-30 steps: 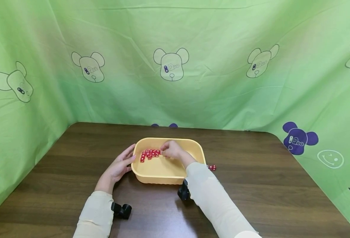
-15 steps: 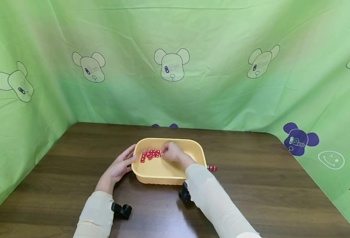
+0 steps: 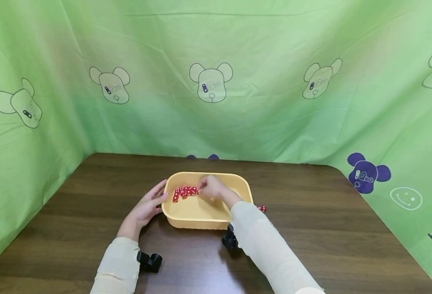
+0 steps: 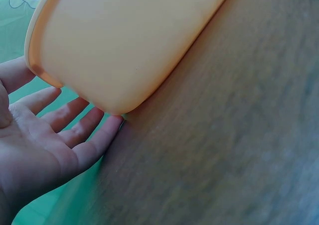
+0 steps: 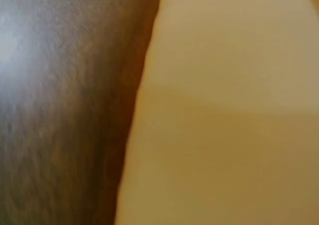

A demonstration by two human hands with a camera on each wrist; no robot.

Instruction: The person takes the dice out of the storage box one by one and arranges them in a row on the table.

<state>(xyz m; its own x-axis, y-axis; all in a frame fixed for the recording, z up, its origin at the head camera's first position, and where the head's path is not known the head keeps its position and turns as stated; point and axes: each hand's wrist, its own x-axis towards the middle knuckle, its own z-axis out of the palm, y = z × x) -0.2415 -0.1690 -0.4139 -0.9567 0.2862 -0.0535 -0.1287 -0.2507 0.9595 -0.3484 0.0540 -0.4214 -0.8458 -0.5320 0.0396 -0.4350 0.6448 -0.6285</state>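
Pinches a red die (image 3: 199, 191) between curled thumb and fingers of the right hand (image 3: 213, 188), low inside the yellow tub (image 3: 197, 210). Hides most of that die behind the fingertips, leaving just a sliver in sight on their left side. Has more red dice (image 3: 184, 191) immediately left of those fingertips, gathered on the tub's floor in a short rough row, with a small branch turning from its left end toward the near wall. Steadies the tub's left end with the left hand (image 3: 147, 207), keeping the fingers loosely extended against it and uncurled, well apart from the dice across the rim. Leaves a few outer dice (image 3: 262, 208) on the brown table (image 3: 333, 241), just beyond the tub's right end and partly behind the right sleeve (image 3: 265, 245). Takes in, from the head alone, all the dice, both hands and the printed green cloth (image 3: 271, 122) behind. Adds, from the left wrist, the open palm and the fingertips touching the tub's outer wall, largely concealed from above. Gets, from the right wrist, only a blurred close look at the tub's outer wall beside the table.
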